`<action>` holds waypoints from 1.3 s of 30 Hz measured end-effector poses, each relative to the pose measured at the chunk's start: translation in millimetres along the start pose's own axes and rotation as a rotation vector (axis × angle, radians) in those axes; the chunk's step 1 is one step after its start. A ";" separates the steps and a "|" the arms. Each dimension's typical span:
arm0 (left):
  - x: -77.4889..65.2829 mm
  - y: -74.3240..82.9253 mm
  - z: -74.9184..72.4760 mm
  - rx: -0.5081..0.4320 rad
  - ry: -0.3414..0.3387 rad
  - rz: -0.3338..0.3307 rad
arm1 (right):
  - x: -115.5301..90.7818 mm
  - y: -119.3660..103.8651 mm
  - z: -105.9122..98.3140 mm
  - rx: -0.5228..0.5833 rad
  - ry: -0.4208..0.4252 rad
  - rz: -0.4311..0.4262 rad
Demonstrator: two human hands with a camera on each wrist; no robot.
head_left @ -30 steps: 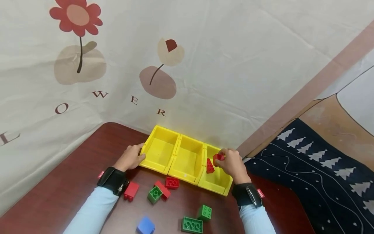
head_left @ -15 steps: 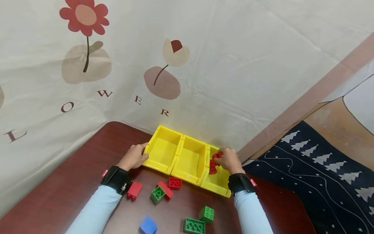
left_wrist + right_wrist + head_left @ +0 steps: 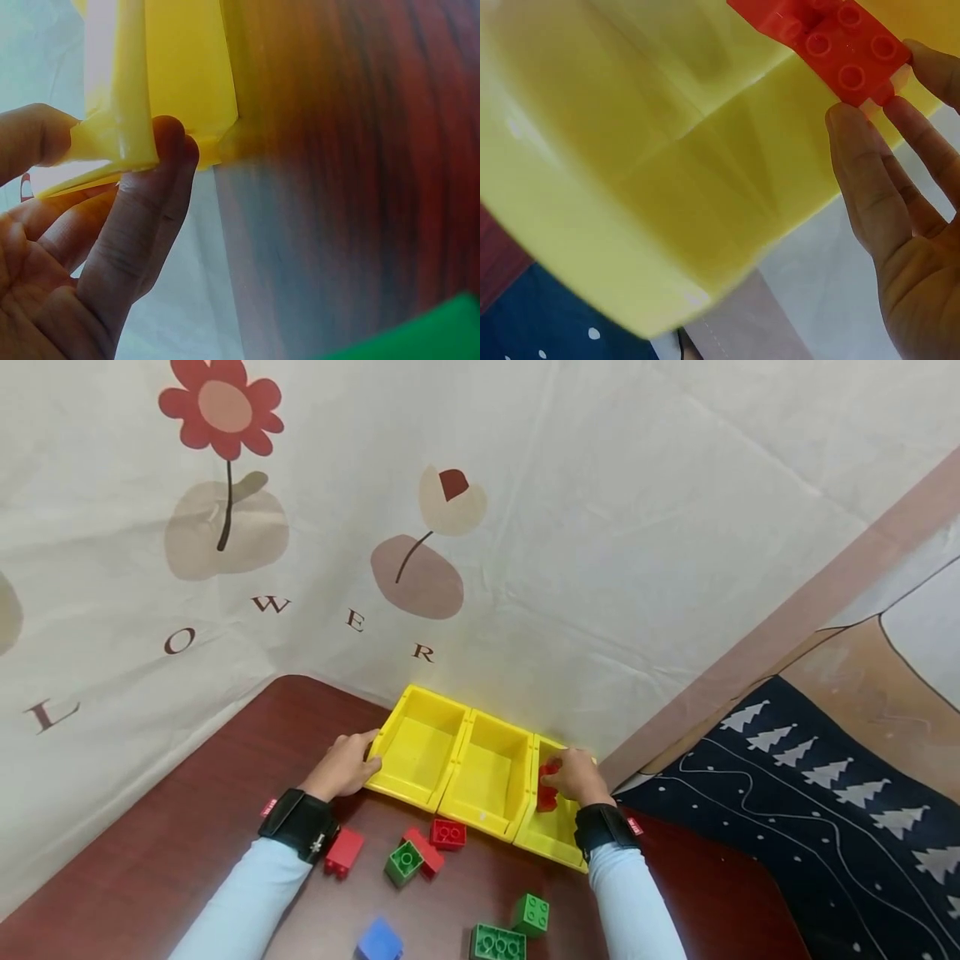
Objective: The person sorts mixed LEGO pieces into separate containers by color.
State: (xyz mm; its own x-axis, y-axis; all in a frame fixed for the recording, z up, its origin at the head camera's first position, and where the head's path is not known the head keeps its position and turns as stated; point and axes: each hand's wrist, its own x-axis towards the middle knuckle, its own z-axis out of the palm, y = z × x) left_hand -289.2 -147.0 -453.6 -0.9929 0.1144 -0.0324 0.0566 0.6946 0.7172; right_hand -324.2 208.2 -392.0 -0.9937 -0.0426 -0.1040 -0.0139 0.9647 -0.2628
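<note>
A yellow three-compartment tray (image 3: 486, 777) stands against the wall cloth. My left hand (image 3: 345, 766) grips its left end; the left wrist view shows the fingers and thumb on either side of the yellow rim (image 3: 131, 90). Inside the right compartment, my right hand (image 3: 576, 774) pinches a red toy brick (image 3: 853, 49) between thumb and fingertips, its studs facing the wrist camera. A second red brick (image 3: 547, 800) lies in the same compartment, close against the held one and partly hidden by it in the head view.
In front of the tray lie red bricks (image 3: 447, 833), one of them by the left wrist. A green brick (image 3: 404, 863) overlaps a red one. Two more green bricks (image 3: 498, 942) and a blue brick (image 3: 379, 939) are nearer the front. The flower-print cloth (image 3: 600, 568) rises behind the table.
My right hand has lowered the red brick into the right compartment, moving slightly left to the other red brick there. The left hand keeps its grip on the tray.
</note>
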 end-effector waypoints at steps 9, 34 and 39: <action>-0.1 -0.1 1.8 -0.005 0.004 0.016 | -0.7 0.7 5.9 0.033 0.000 0.020; 0.2 0.7 1.0 -0.010 -0.016 0.009 | -62.7 -22.1 -12.7 -0.026 0.337 -0.110; 1.7 -0.1 1.1 -0.018 -0.021 0.008 | -96.0 -41.3 -4.3 -0.023 0.473 -0.259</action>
State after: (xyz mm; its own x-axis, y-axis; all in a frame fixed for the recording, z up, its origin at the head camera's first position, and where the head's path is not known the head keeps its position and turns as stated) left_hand -290.7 -146.2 -454.5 -0.9901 0.1346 -0.0408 0.0624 0.6804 0.7302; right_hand -228.7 173.6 -367.0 -0.8989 -0.1633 0.4066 -0.2622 0.9439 -0.2006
